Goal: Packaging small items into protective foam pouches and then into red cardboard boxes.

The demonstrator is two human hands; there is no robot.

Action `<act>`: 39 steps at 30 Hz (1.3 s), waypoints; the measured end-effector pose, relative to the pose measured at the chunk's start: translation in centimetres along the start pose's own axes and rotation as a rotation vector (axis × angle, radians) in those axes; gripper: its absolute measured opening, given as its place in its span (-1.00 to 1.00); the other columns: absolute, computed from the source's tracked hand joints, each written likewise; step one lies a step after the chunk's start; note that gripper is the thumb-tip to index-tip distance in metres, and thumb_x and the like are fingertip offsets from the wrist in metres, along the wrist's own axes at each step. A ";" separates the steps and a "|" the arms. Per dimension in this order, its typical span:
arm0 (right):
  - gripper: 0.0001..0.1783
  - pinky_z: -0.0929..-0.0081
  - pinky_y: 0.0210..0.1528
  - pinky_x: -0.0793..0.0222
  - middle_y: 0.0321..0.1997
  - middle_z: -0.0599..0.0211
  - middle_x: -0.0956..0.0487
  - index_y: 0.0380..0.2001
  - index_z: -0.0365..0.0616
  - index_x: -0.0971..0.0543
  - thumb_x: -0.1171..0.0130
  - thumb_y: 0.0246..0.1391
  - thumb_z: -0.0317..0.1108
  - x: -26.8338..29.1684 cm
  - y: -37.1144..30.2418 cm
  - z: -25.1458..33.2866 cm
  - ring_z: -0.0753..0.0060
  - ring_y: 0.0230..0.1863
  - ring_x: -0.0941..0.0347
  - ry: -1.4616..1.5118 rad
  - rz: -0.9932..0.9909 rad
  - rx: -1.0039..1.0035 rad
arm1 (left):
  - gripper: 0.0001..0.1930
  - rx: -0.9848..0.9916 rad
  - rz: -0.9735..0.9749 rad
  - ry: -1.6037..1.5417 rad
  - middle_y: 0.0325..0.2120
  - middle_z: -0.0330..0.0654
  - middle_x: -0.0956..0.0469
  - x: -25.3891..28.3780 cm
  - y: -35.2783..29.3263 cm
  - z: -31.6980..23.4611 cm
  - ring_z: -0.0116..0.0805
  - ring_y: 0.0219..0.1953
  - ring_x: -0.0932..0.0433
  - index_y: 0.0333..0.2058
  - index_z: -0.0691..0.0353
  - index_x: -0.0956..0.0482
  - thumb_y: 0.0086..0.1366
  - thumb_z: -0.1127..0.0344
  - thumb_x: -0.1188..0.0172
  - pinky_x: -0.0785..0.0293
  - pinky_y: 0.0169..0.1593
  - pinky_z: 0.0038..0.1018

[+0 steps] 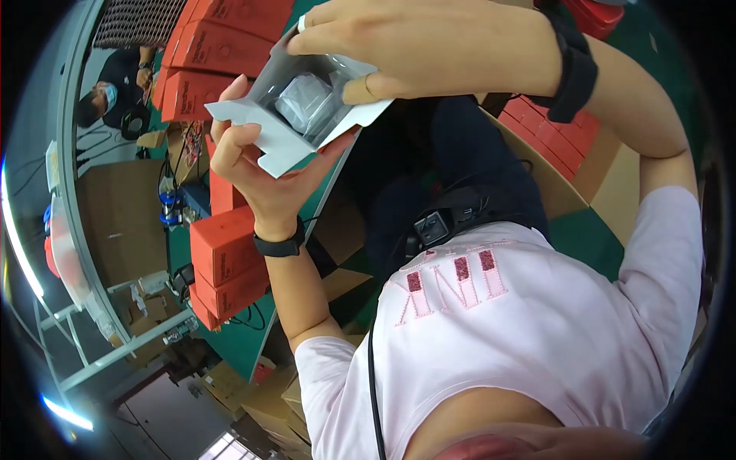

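A small open cardboard box, white inside with its flaps spread, is held up at the top of the view. Inside it sits a whitish object wrapped in clear plastic; its kind is hard to make out. My left hand cups the box from the left and below, fingers and thumb around its side. From the right, my right hand reaches over the opening, its fingers curled at the box's rim on two sides. A ring shows on it, and a dark band circles each wrist.
Several red boxes stand stacked on the green table at left, with more red boxes behind. An open carton at right holds red boxes. Another person sits at the far left. A black cable runs down my shirt.
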State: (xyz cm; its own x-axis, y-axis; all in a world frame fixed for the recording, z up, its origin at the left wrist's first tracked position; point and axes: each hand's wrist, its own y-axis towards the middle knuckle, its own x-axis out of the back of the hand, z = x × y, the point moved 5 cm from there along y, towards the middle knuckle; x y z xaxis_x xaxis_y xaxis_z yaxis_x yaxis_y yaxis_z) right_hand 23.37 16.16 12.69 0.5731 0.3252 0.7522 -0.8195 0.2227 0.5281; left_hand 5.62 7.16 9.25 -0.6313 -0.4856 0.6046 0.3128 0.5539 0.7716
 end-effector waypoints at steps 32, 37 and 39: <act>-0.68 0.20 -0.18 -0.52 -0.33 -0.05 -0.68 -0.28 -0.32 -0.68 -0.24 0.04 -0.24 -6.2 -2.1 -14.7 0.02 -0.30 -0.63 0.057 -0.399 -0.404 | -0.32 0.494 0.378 0.208 0.06 0.07 -0.45 -6.5 -3.8 5.7 0.11 0.22 -0.38 0.06 0.29 -0.34 0.07 0.17 -0.51 -0.31 0.25 -0.16; -0.71 0.18 -0.26 -0.50 -0.45 -0.08 -0.64 -0.51 -0.33 -0.65 -0.28 -0.03 -0.25 -7.2 0.0 -12.5 -0.05 -0.35 -0.61 -0.130 0.093 -0.431 | -0.40 0.478 0.300 0.312 -0.02 0.06 -0.48 -7.3 -3.5 5.0 0.06 0.12 -0.43 0.01 0.32 -0.36 0.14 0.15 -0.46 -0.33 0.18 -0.11; -0.75 0.12 -0.28 -0.48 -0.47 -0.09 -0.63 -0.51 -0.34 -0.64 -0.25 -0.04 -0.30 -8.5 0.0 -12.9 -0.09 -0.36 -0.59 -0.086 0.227 -0.567 | -0.41 0.533 0.294 0.257 -0.04 0.06 -0.50 -7.3 -3.5 5.7 0.04 0.09 -0.45 0.01 0.33 -0.36 0.15 0.16 -0.45 -0.35 0.15 -0.10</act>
State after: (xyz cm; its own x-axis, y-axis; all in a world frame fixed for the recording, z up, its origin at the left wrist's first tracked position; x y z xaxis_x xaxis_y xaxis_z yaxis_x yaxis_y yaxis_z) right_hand 18.42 25.27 1.23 0.3630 0.3520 0.8627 -0.7822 0.6183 0.0768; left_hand 5.09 12.62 1.00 -0.3630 -0.3721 0.8543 0.0110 0.9150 0.4032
